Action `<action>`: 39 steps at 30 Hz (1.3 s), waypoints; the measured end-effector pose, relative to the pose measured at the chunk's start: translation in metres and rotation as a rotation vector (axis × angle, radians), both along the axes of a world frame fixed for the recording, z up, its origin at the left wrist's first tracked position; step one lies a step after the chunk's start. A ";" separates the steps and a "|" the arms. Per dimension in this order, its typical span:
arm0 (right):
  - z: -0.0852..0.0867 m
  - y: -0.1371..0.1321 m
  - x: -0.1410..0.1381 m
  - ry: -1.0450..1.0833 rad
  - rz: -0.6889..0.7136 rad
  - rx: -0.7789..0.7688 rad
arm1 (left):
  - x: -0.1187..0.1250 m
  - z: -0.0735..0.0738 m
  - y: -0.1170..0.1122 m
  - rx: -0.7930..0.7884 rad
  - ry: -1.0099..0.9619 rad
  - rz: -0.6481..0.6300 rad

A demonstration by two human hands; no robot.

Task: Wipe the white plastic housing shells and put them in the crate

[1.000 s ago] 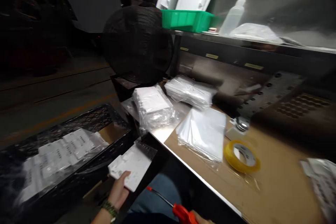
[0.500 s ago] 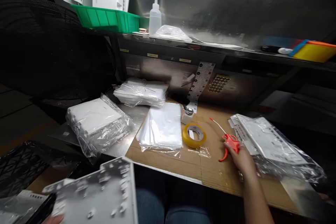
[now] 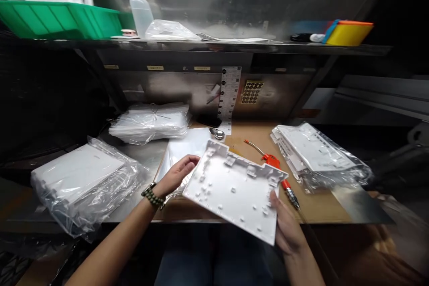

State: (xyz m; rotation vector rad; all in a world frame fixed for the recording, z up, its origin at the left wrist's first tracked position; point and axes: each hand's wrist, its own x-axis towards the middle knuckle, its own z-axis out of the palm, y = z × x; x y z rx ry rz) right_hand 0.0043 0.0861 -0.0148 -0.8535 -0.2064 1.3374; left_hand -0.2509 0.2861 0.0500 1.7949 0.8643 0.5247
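Note:
A white plastic panel point(image 3: 234, 187) with clips and posts on its upturned inner face is held tilted above the table's front. My right hand point(image 3: 288, 228) grips its right edge, thumb on the inner face. At its left edge is my left hand point(image 3: 177, 174), with a bracelet and a watch at the wrist; the fingertips meet the edge and are partly hidden behind it. Beyond the panel lies a red air blow gun point(image 3: 271, 160) with a thin nozzle, partly covered by the panel. Clear plastic bags point(image 3: 187, 140) lie partly hidden behind my left hand.
Bagged white panels lie at left point(image 3: 83, 174) and right point(image 3: 315, 147). Behind is a stack of wrapped white sheets point(image 3: 150, 120). Cardboard point(image 3: 321, 203) covers the table. The shelf above holds a green bin point(image 3: 67, 20), a squeeze bottle point(image 3: 140, 11) and a yellow container point(image 3: 350, 33).
The white panel has moved from the lower left to the middle, up over the table. My right hand has let go of the air blow gun and taken the panel. The view has turned right.

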 end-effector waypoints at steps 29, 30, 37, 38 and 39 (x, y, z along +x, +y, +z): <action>-0.015 -0.020 0.021 -0.051 -0.228 -0.215 | -0.064 -0.020 0.034 0.182 0.244 0.106; -0.016 -0.019 0.017 -0.052 -0.231 -0.203 | -0.063 -0.019 0.034 0.207 0.248 0.108; -0.047 -0.016 0.008 0.028 -0.067 -0.206 | -0.054 -0.012 0.026 0.379 0.333 0.128; -0.051 -0.017 0.010 0.035 -0.051 -0.213 | -0.054 -0.011 0.027 0.371 0.328 0.141; -0.054 -0.017 0.011 0.039 -0.045 -0.219 | -0.055 -0.010 0.028 0.351 0.317 0.150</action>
